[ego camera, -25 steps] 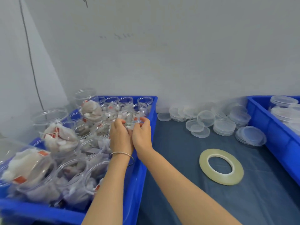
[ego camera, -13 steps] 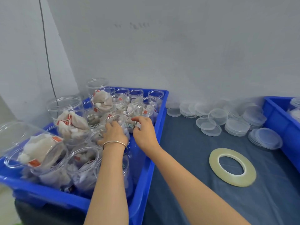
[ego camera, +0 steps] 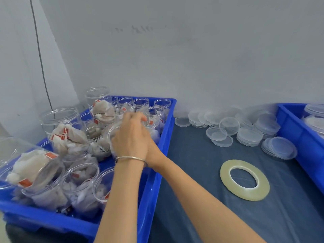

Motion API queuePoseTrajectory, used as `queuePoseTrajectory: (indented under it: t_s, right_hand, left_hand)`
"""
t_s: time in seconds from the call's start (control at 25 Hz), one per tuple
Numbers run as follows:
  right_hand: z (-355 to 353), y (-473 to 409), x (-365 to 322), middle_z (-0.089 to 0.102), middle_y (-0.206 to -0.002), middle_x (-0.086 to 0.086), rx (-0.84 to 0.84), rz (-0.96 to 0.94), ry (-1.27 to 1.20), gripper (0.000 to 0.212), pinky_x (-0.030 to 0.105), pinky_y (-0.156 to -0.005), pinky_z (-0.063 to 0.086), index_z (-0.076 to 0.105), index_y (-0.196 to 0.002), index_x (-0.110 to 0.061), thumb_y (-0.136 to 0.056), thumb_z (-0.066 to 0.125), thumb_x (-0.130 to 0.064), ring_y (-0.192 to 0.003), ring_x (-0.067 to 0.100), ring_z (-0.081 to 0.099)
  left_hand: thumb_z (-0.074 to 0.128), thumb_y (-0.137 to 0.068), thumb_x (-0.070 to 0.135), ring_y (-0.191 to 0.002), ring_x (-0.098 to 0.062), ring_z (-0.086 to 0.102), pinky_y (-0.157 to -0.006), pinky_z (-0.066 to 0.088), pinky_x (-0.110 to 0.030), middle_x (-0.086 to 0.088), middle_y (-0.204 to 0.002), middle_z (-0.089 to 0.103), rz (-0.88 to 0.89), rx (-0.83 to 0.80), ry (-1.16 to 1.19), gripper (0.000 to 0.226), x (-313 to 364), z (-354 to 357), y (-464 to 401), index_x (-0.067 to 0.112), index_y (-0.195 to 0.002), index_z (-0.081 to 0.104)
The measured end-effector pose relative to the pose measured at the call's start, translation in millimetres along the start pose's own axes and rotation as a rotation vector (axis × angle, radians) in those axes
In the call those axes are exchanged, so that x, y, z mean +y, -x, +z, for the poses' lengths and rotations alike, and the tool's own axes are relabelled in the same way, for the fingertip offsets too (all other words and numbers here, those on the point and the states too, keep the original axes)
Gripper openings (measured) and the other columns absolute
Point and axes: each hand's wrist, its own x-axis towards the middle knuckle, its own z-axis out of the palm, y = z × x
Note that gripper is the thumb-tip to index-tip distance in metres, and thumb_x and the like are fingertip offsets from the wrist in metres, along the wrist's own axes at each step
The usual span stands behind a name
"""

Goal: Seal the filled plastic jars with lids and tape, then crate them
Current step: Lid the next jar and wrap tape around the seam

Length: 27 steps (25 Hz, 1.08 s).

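Observation:
A blue crate (ego camera: 155, 172) on the left holds several clear open plastic jars stuffed with white tea bags bearing red tags. My left hand (ego camera: 129, 137), with a bracelet on the wrist, curls over one filled jar (ego camera: 110, 135) in the crate's middle. My right hand (ego camera: 154, 148) lies against the left one, and its fingers are mostly hidden and blurred. Loose clear lids (ego camera: 249, 135) lie in piles near the wall. A roll of clear tape (ego camera: 245, 196) lies flat on the dark table cover (ego camera: 192, 172).
A second blue crate (ego camera: 298, 137) at the right edge holds lidded jars (ego camera: 315, 109). A grey wall stands close behind everything, with a black cable (ego camera: 41, 64) running down it on the left. Taller jars lean at the left crate's near corner.
The view has shifted so the left crate sits further right. My hands have closed together over one jar in the crate's middle, the left now covering the right.

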Motion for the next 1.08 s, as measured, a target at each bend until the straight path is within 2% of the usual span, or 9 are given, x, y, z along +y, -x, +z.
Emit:
queuePoseTrajectory:
  t_s: [0.04,0.12,0.24,0.36,0.52,0.68,0.84,0.96,1.08]
  right_hand:
    - [-4.2,4.1,-1.7,0.046,-0.088,0.001,0.0,-0.038,0.01,0.01,0.012,-0.073,0.043,0.046,-0.095,-0.005,-0.088,0.051,0.001,-0.077,-0.006,0.048]
    - [-17.3,11.7,-2.1,0.038,-0.081,-0.012,0.027,-0.003,0.056,0.043,0.008,-0.07,0.038,0.034,-0.075,-0.024,-0.093,0.038,0.014,-0.072,-0.007,0.043]
    - [-45.5,34.3,12.4,0.035,-0.082,-0.018,0.179,0.028,0.077,0.049,0.01,-0.075,0.038,0.03,-0.073,-0.03,-0.094,0.035,0.013,-0.074,-0.003,0.042]
    - [-74.5,62.6,26.1,0.05,-0.088,-0.008,0.445,-0.132,0.05,0.013,0.012,-0.077,0.04,0.048,-0.088,-0.017,-0.083,0.059,-0.02,-0.084,-0.003,0.054]
    - [-106.8,101.4,69.9,0.053,-0.129,0.001,0.435,-0.085,-0.012,0.08,0.013,-0.085,0.045,0.039,-0.134,-0.016,-0.065,0.077,-0.004,-0.116,0.004,0.055]
    - [-132.2,119.8,100.6,0.043,-0.136,0.002,0.199,0.045,0.045,0.092,0.02,-0.098,0.043,0.029,-0.139,-0.029,-0.061,0.073,-0.008,-0.126,0.0,0.044]
    - [-179.1,111.5,108.2,0.048,-0.141,0.002,0.051,0.144,-0.241,0.066,0.035,-0.109,0.037,0.041,-0.139,-0.019,-0.074,0.052,-0.02,-0.133,0.013,0.043]
    - [-212.4,86.1,130.1,0.037,-0.148,0.003,0.417,0.257,0.401,0.054,0.036,-0.114,0.024,0.04,-0.14,-0.015,-0.086,0.048,-0.012,-0.141,0.021,0.027]
    - [-227.8,61.4,153.6,0.007,-0.16,0.002,0.241,0.522,0.849,0.07,0.041,-0.117,0.015,0.009,-0.152,-0.015,-0.094,0.048,-0.02,-0.147,0.026,0.002]
  left_hand:
    - [0.057,-0.082,0.001,-0.064,-0.022,0.05,-0.058,0.031,-0.03,0.004,-0.112,0.054,0.074,0.04,0.001,0.03,11.5,0.4,2.8,0.026,-0.099,0.06]
    - [0.063,-0.071,-0.007,-0.051,-0.022,0.045,-0.047,0.031,-0.03,0.006,-0.106,0.055,0.203,0.083,0.011,0.038,34.3,3.4,11.5,0.026,-0.091,0.058]
    - [0.072,-0.051,-0.015,-0.042,-0.025,0.047,-0.038,0.041,-0.031,0.001,-0.102,0.061,0.443,0.13,0.061,0.048,69.5,12.3,28.6,0.02,-0.083,0.062]
    - [0.078,-0.05,-0.006,-0.06,-0.024,0.06,-0.054,0.05,-0.031,-0.001,-0.11,0.065,0.614,0.153,0.132,0.047,90.8,27.7,48.7,0.021,-0.087,0.067]
    - [0.078,-0.069,0.032,-0.138,-0.016,0.031,-0.102,0.037,-0.053,0.005,-0.147,0.035,0.367,-0.083,0.212,0.075,85.3,63.9,76.4,0.037,-0.133,0.039]
    - [0.088,-0.059,0.032,-0.126,0.005,0.038,-0.096,0.035,-0.012,0.011,-0.139,0.038,-0.182,-0.38,0.922,0.104,71.4,97.8,111.2,0.046,-0.138,0.022]
    - [0.091,-0.054,0.021,-0.111,0.013,0.05,-0.089,0.037,-0.002,0.013,-0.121,0.056,-0.242,-0.398,1.05,0.085,60.8,123.2,125.8,0.039,-0.121,0.043]
    - [0.091,-0.055,0.014,-0.113,0.004,0.054,-0.094,0.039,-0.008,0.007,-0.119,0.059,-0.165,-0.454,1.102,0.081,57.0,126.8,124.8,0.033,-0.121,0.047]
    - [0.089,-0.053,0.018,-0.114,-0.002,0.054,-0.097,0.04,-0.014,0.002,-0.119,0.059,-0.114,-0.491,1.11,0.082,55.0,126.5,123.6,0.027,-0.123,0.047]
